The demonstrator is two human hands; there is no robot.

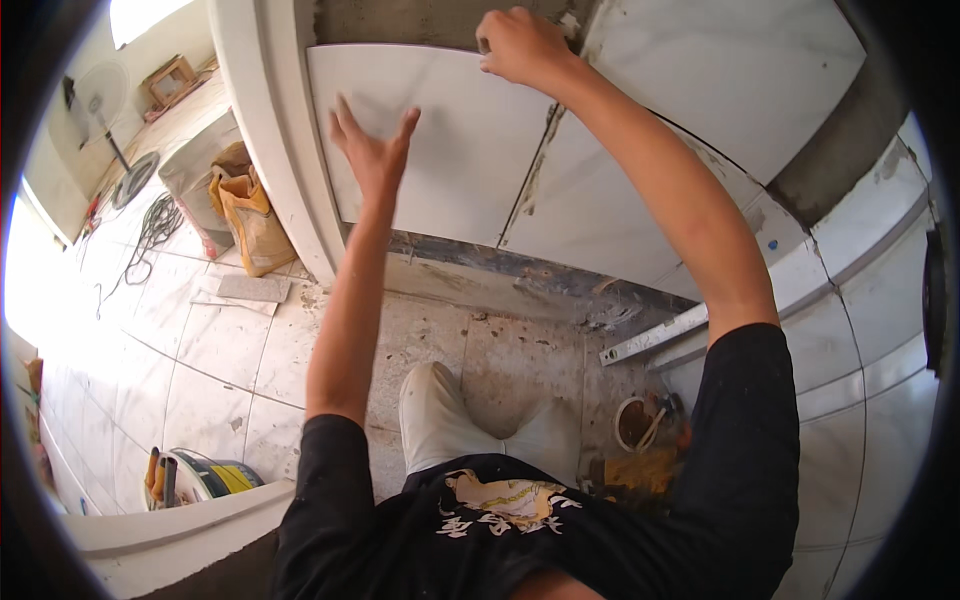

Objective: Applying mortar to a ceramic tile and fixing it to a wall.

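Basically, our L hand (372, 155) had its fingers spread wide over the white, faintly veined rectangular tile (445, 145), upper centre of the frame; it gripped nothing, & we couldn't tell if it touched. Our R hand (522, 48), top centre, had fingers curled in nr that tile's top edge; whether they held anything, we couldn't tell. Ideally, we reckoned, pressure went on evenly w/ flat palms, keeping it flush w/ the adjoining white marble-look tile (600, 200).
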